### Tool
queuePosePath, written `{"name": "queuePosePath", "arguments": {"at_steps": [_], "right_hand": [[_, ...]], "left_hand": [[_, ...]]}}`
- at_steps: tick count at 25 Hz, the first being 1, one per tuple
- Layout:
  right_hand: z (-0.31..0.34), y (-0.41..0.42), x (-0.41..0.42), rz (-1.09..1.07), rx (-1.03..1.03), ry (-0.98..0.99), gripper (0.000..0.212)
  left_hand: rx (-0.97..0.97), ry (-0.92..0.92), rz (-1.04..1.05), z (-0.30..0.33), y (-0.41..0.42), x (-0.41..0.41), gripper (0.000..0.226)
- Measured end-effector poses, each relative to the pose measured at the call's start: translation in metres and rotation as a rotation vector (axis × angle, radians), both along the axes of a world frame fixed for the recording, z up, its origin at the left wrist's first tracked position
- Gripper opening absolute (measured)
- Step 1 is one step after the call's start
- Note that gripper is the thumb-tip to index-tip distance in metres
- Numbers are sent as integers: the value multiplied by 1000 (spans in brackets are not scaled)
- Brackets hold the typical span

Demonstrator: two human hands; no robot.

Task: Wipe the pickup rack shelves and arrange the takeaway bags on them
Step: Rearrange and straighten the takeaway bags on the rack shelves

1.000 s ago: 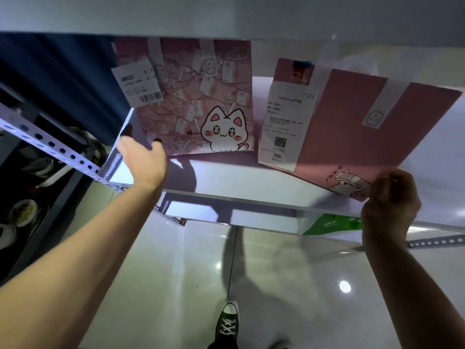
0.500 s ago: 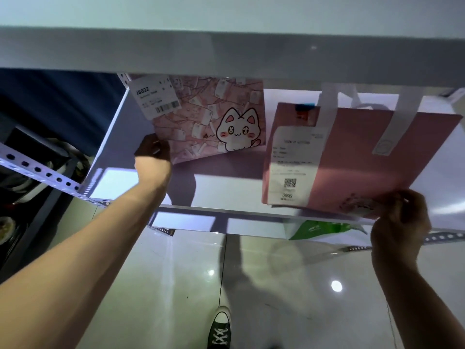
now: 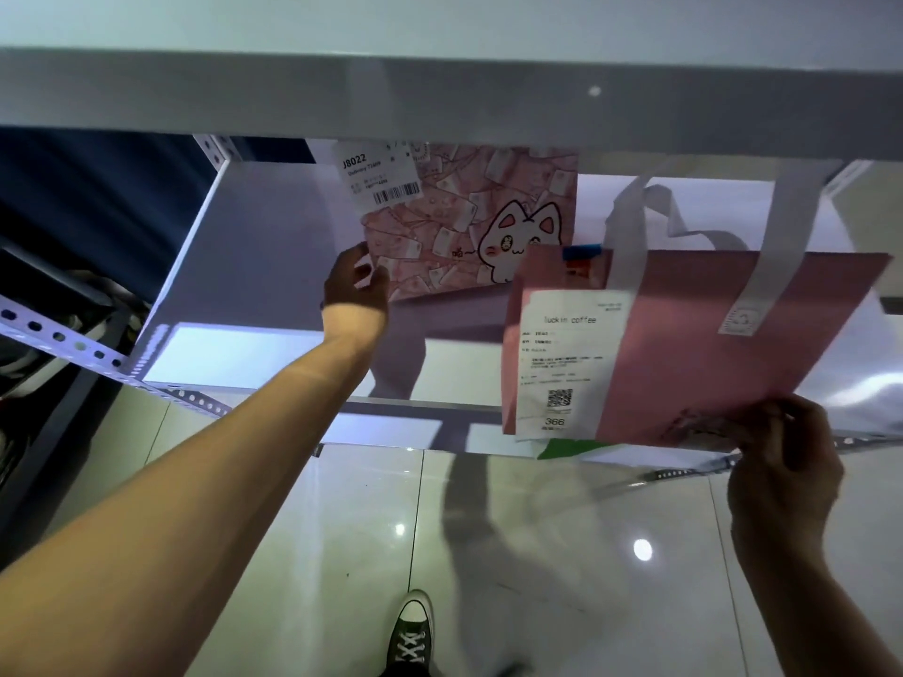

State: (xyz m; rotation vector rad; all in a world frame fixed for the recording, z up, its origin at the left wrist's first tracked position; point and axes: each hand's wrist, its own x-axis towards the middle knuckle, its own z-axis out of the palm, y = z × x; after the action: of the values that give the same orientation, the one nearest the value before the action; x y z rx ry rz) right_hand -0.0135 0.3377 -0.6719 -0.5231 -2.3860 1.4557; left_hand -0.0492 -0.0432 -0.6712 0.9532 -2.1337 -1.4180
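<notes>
Two pink takeaway bags stand on the white rack shelf [image 3: 254,266]. The patterned bag with a white cat drawing [image 3: 469,222] stands toward the back, a barcode label at its top left. My left hand [image 3: 354,290] touches its lower left corner, fingers spread against the side. The plain pink bag [image 3: 708,344] with white handles and a long receipt stands at the shelf's front edge. My right hand [image 3: 777,456] grips its bottom right edge, fingers curled round it.
An upper shelf board [image 3: 440,90] crosses the top of the view and hides the bags' tops. A perforated metal rail [image 3: 63,339] runs at left. A green bag [image 3: 567,447] shows on a lower level. Glossy tiled floor [image 3: 537,554] and my shoe [image 3: 410,637] lie below.
My left hand has pushed the cat bag deeper and to the right on the shelf. The plain pink bag has tipped more upright and moved in front of the cat bag's right side.
</notes>
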Motion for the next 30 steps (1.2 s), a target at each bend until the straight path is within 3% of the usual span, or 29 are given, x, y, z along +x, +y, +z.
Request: {"name": "queuePosePath", "arguments": {"at_steps": [6,11,21,25,30], "right_hand": [[-1,-45,20,186,-98,7,19],[4,-89,35,295,-121,15,18],[8,-202,72,537,-31,16,15],[1,-252,71,555,-6,-55,18],[7,-302,66,504,22,-43,26]], "left_hand": [[59,-3,-265,16,74,115,28],[255,24,-93,21,78,163,34],[215,98,230,17,-7,225,37],[231,151,374,7,-46,234,28],[184,143,387,8,-88,223,36]]}}
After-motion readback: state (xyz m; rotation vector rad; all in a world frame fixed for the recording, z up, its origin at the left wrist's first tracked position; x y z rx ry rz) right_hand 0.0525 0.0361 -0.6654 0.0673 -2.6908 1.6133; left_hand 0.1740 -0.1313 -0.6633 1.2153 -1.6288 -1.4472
